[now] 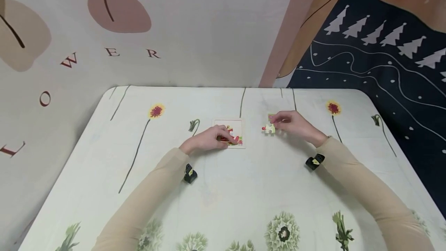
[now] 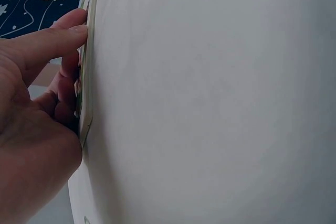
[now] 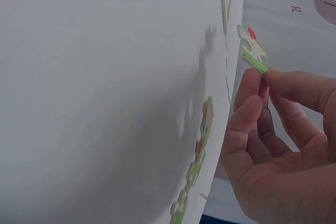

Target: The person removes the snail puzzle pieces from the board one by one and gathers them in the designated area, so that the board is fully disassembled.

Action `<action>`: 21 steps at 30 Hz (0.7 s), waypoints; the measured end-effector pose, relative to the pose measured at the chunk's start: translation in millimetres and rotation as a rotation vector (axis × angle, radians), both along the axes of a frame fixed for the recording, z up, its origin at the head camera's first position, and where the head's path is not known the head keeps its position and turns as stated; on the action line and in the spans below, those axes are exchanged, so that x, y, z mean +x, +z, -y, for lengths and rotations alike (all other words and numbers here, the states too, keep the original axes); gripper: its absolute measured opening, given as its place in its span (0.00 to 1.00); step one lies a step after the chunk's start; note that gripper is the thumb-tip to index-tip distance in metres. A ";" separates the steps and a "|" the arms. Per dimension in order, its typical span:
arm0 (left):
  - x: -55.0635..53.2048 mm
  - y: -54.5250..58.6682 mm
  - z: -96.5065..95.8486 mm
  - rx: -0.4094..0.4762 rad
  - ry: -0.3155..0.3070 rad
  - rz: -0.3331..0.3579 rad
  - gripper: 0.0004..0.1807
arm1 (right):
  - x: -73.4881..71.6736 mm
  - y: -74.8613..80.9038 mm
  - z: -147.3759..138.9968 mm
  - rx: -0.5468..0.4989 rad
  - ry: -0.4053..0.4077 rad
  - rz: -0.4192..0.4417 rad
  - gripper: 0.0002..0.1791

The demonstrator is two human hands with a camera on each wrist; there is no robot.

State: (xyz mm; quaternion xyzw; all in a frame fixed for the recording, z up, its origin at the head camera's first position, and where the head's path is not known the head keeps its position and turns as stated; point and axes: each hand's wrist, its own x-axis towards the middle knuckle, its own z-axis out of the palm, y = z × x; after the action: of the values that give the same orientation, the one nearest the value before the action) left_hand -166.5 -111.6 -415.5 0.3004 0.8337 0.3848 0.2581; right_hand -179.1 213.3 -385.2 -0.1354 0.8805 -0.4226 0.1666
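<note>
A flat square jigsaw tray (image 1: pixel 243 127) lies on the table, a red and green picture partly laid inside it. My left hand (image 1: pixel 209 138) rests on it, fingertips touching its face and covering part of the picture. In the left wrist view the tray's thin edge (image 2: pixel 90 77) runs beside those fingers. My right hand (image 1: pixel 297 125), to the right of the tray, pinches a puzzle piece (image 1: pixel 270 129) between thumb and fingers. It is pale with green and red parts, and the right wrist view shows the same puzzle piece (image 3: pixel 253 50) raised off the table.
Several other puzzle pieces (image 3: pixel 195 166) lie on the table below my right hand. A flower-print cloth (image 1: pixel 237 189) covers the table. Behind stands a pale printed backdrop (image 1: pixel 216 42), with a dark tree-patterned cloth (image 1: pixel 376 65) to the right.
</note>
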 end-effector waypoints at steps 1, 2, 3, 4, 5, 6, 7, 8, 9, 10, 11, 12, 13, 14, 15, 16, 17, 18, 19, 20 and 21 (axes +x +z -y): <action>0.0 -0.1 0.1 0.001 -0.004 -0.008 0.16 | 0.3 0.9 -2.1 0.013 -0.008 0.003 0.11; 0.1 -0.2 0.1 -0.001 -0.004 -0.011 0.16 | 0.8 2.1 -4.3 0.021 -0.014 0.004 0.12; 0.3 0.1 0.2 -0.004 -0.004 -0.016 0.16 | 1.5 3.1 -6.4 0.027 -0.017 0.003 0.12; 0.4 0.1 0.4 -0.007 -0.008 -0.024 0.16 | 2.0 3.9 -8.7 0.030 -0.024 0.005 0.12; 0.5 0.1 0.6 -0.009 -0.012 -0.030 0.16 | 2.4 4.7 -11.0 0.035 -0.031 0.005 0.12; 0.7 0.2 0.7 -0.014 -0.016 -0.038 0.16 | 2.9 5.3 -13.2 0.036 -0.036 0.005 0.12; 0.9 0.4 1.0 -0.014 -0.017 -0.042 0.16 | 3.3 5.8 -15.3 0.039 -0.038 0.004 0.12; 1.3 0.6 1.4 -0.017 -0.014 -0.041 0.16 | 3.6 6.6 -17.2 0.035 -0.041 0.002 0.13; 1.6 1.0 1.7 -0.017 -0.013 -0.041 0.16 | 3.7 7.0 -19.2 0.035 -0.045 0.004 0.13; 1.9 1.3 2.0 -0.016 -0.011 -0.038 0.16 | 3.8 7.5 -21.2 0.038 -0.051 0.007 0.13; 2.2 1.7 2.3 -0.014 -0.010 -0.036 0.16 | 3.9 8.1 -22.9 0.042 -0.056 0.010 0.13; 2.3 2.0 2.4 -0.013 -0.010 -0.039 0.16 | 4.1 8.8 -24.6 0.042 -0.059 0.010 0.13; 2.3 2.3 2.6 -0.011 -0.011 -0.041 0.16 | 4.3 9.5 -26.5 0.045 -0.062 0.011 0.13; 2.4 2.6 2.7 -0.011 -0.013 -0.046 0.16 | 4.5 10.1 -28.3 0.049 -0.065 0.013 0.14; 2.5 2.8 2.7 -0.011 -0.015 -0.047 0.16 | 4.8 10.5 -30.1 0.052 -0.068 0.015 0.13; 2.4 2.8 2.7 -0.012 -0.017 -0.052 0.16 | 5.2 11.1 -31.8 0.050 -0.070 0.016 0.13; 2.4 2.8 2.5 -0.013 -0.019 -0.058 0.16 | 5.8 11.8 -33.5 0.051 -0.073 0.016 0.14; 2.4 2.6 2.3 -0.011 -0.017 -0.054 0.16 | 6.4 12.5 -35.4 0.053 -0.076 0.016 0.14; 2.4 2.3 2.1 -0.010 -0.015 -0.048 0.16 | 7.1 13.2 -37.1 0.057 -0.079 0.014 0.14; 2.4 1.9 1.9 -0.009 -0.014 -0.045 0.16 | 7.8 13.9 -38.9 0.058 -0.081 0.013 0.14; 2.3 1.6 1.7 -0.008 -0.013 -0.040 0.15 | 8.6 14.7 -40.5 0.059 -0.083 0.012 0.14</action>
State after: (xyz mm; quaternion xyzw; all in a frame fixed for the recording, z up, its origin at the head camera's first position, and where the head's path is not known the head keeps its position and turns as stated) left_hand -164.1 -113.3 -413.9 0.3124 0.8383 0.3739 0.2448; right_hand -170.5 253.8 -370.5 -0.0913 0.8965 -0.4035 0.1583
